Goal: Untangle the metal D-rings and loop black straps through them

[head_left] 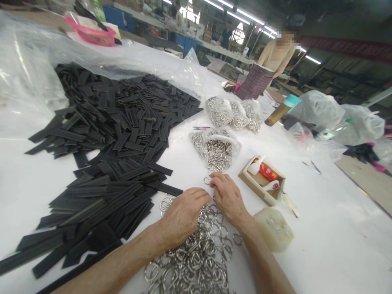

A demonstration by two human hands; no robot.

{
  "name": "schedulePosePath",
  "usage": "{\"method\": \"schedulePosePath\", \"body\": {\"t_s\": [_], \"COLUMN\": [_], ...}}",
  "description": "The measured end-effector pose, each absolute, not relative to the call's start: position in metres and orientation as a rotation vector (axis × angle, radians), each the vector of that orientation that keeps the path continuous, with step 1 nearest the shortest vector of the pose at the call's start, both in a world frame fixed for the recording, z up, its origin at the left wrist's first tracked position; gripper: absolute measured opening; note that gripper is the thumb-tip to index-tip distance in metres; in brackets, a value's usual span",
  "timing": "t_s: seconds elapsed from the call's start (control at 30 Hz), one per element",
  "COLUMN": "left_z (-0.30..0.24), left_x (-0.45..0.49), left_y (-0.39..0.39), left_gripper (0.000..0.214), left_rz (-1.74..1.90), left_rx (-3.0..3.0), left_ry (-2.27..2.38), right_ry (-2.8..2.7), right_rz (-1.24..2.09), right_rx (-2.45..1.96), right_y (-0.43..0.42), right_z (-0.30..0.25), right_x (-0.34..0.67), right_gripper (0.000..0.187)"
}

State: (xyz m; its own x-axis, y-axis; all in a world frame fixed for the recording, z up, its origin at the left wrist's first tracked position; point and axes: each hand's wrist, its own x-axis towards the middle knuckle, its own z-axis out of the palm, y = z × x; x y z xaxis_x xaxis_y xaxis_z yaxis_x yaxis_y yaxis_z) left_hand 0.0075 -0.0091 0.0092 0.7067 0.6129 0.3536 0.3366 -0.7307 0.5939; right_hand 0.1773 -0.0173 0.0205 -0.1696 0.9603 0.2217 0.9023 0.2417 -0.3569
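Both hands work at the near edge of a white table (337, 228). The left hand (183, 214) lies knuckles-up, fingers curled down into a heap of metal D-rings (196, 257); whether it grips any cannot be told. The right hand (228, 196), fingers bent, touches a single D-ring (207, 180) at the heap's far edge with its fingertips; a firm pinch is not discernible. Black strips (116, 134) lie piled to the left, an open bag of rings (219, 149) just beyond, and a cardboard box (260, 179) to the right.

strips (116, 134) left, rings (196, 253) near, box (260, 181) right
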Motion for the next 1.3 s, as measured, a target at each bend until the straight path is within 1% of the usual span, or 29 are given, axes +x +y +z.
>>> {"method": "schedulePosePath", "body": {"t_s": [0.17, 0.3, 0.37, 0.47, 0.6, 0.7, 0.8, 0.93, 1.0, 1.2, 1.3], "left_z": [0.009, 0.008, 0.007, 0.005, 0.008, 0.011, 0.010, 0.008, 0.007, 0.004, 0.006], "left_x": [0.008, 0.007, 0.006, 0.006, 0.007, 0.007, 0.006, 0.006, 0.006, 0.006, 0.006], "left_y": [-0.009, -0.010, -0.011, -0.012, -0.011, -0.010, -0.009, -0.008, -0.008, -0.009, -0.008], "left_gripper": [0.040, 0.045, 0.047, 0.050, 0.041, 0.041, 0.046, 0.047, 0.047, 0.050, 0.050], "left_rz": [0.805, 0.958, 1.017, 1.029, 0.839, 0.780, 0.786, 0.752, 0.755, 0.763, 0.739], "left_rx": [2.379, 2.315, 2.296, 2.280, 2.260, 2.271, 2.340, 2.393, 2.390, 2.389, 2.387], "left_ry": [0.733, 0.805, 0.860, 0.921, 0.848, 0.804, 0.790, 0.788, 0.788, 0.801, 0.803], "right_ry": [-2.154, -2.226, -2.265, -2.268, -2.136, -2.015, -1.897, -1.815, -1.808, -1.932, -1.981], "right_rz": [0.263, 0.236, 0.286, 0.463, 0.843, 0.926, 0.832, 0.311, 0.116, -0.032, -0.102], "right_rx": [-1.668, -1.744, -1.751, -1.719, -1.685, -1.681, -1.699, -1.794, -1.839, -1.986, -2.094], "right_y": [-0.021, -0.024, -0.026, -0.032, -0.038, -0.038, -0.031, -0.014, -0.003, 0.040, 0.064], "right_z": [0.025, 0.030, 0.034, 0.044, 0.057, 0.059, 0.051, 0.036, 0.032, 0.033, 0.034], "right_x": [0.171, 0.165, 0.163, 0.164, 0.169, 0.177, 0.187, 0.195, 0.196, 0.189, 0.186], "right_gripper": [0.034, 0.027, 0.027, 0.028, 0.026, 0.026, 0.026, 0.030, 0.035, 0.049, 0.049]}}
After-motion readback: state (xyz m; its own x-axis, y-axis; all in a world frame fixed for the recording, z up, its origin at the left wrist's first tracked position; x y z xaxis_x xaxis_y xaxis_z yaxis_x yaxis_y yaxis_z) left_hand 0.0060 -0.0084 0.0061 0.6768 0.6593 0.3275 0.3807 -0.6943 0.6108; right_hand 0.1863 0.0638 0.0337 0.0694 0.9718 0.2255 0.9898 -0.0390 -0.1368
